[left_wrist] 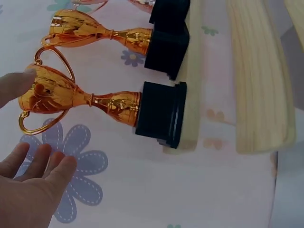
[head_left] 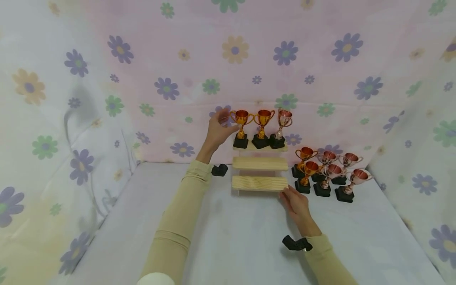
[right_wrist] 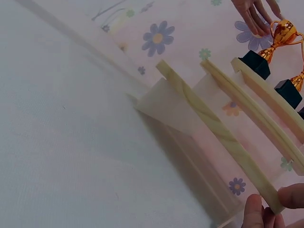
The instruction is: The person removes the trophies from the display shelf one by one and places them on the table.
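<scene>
Glossy metallic trophies, wooden shelves

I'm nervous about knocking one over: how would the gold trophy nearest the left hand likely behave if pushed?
The gold trophy might tip if pushed high up, since its wide cup sits on a slim stem. Its flat-sided black base should keep it from rolling while upright. The shiny, smooth-looking cup may be slippery to grip.

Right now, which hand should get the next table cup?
Probably the right hand: it pinches the bottom shelf, close to the table cups. The left hand is farther off, by a gold cup.
</scene>
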Action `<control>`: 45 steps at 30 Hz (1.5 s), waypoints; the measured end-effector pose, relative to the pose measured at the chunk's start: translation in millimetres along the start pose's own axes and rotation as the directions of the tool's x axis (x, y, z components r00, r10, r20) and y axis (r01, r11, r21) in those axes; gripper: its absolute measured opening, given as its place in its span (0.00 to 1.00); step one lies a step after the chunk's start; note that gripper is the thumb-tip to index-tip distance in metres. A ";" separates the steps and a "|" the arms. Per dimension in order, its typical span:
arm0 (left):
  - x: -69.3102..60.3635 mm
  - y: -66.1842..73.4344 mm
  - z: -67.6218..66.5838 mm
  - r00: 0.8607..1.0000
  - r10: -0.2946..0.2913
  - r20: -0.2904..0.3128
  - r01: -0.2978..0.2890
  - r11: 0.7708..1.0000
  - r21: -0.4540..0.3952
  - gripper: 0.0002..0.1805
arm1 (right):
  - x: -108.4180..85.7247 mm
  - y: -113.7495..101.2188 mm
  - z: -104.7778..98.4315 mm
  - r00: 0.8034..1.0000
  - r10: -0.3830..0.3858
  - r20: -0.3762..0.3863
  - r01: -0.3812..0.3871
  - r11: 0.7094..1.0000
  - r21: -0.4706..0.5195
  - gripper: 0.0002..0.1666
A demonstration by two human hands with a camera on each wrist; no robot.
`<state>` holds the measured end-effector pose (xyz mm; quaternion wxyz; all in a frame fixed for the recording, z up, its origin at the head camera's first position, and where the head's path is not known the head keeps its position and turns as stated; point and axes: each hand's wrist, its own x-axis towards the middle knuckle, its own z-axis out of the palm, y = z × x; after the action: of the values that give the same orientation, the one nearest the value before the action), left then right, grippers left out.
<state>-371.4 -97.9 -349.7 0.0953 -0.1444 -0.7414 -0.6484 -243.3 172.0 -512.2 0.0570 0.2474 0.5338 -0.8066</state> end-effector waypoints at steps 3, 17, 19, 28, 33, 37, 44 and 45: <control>5.2 2.8 5.3 0.999 -0.032 0.038 0.034 0.999 -0.029 0.41 | -0.5 0.9 0.3 1.000 0.009 -0.001 -0.009 1.000 -0.005 0.34; 6.7 -9.4 23.3 0.998 -0.058 -0.026 0.057 0.997 -0.047 0.28 | -0.3 4.0 0.0 0.999 -0.024 -0.046 0.023 1.000 -0.008 0.32; 6.5 -11.3 23.1 0.998 -0.050 -0.034 0.048 0.997 -0.058 0.27 | -0.9 4.2 1.0 0.999 -0.024 -0.047 0.024 1.000 -0.003 0.32; -5.3 -16.7 5.8 0.990 0.041 -0.138 -0.056 0.993 -0.103 0.27 | 1.1 5.6 2.0 0.998 -0.025 -0.051 0.025 1.000 -0.006 0.32; -18.6 -25.0 -10.5 0.975 0.103 -0.197 -0.128 0.984 -0.121 0.25 | 3.5 5.9 2.0 0.997 -0.046 -0.055 0.045 0.999 -0.010 0.31; -31.5 -35.7 -20.2 0.966 0.081 -0.245 -0.119 0.982 -0.147 0.26 | 4.5 5.7 -0.4 0.997 -0.056 -0.054 0.055 0.998 -0.019 0.31; -53.2 -56.3 -33.7 0.959 0.052 -0.280 -0.101 0.981 -0.164 0.26 | 3.8 4.1 -2.0 0.997 -0.056 -0.053 0.054 0.998 -0.034 0.31; -56.2 -59.9 -34.8 0.959 0.045 -0.280 -0.093 0.983 -0.160 0.26 | 4.0 3.9 -2.1 0.997 -0.056 -0.055 0.055 0.998 -0.033 0.31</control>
<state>-340.4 -144.4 -419.3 0.2072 -0.0864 -0.6569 -0.7198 -244.7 172.9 -517.9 0.0236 0.2540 0.5545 -0.7921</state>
